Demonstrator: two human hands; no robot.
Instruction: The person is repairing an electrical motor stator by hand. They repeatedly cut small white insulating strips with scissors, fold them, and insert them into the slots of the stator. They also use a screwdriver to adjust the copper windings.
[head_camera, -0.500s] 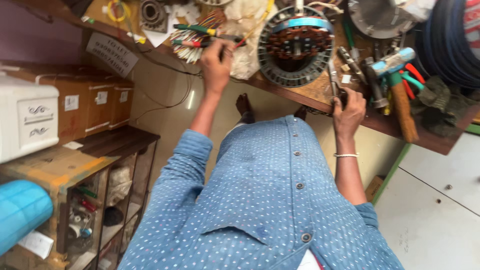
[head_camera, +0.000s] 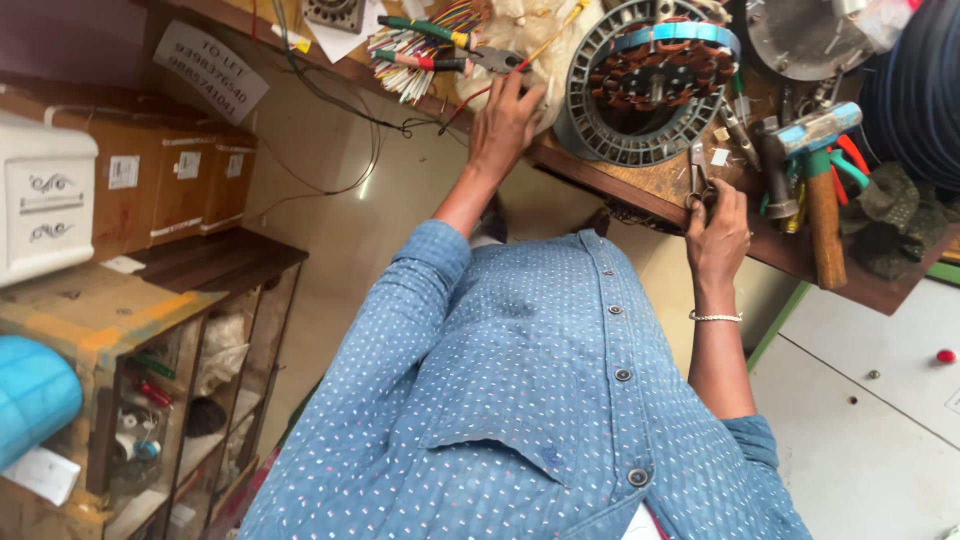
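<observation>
Left hand (head_camera: 505, 120) reached pliers (head_camera: 487, 58), open fingers touching, right hand (head_camera: 718, 235) gripping scissors (head_camera: 699, 172)

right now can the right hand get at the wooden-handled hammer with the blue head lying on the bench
Probably yes: the right hand sits at the bench edge just beside the wooden-handled hammer, nothing between them, though its fingers already hold a small metal tool.
</observation>
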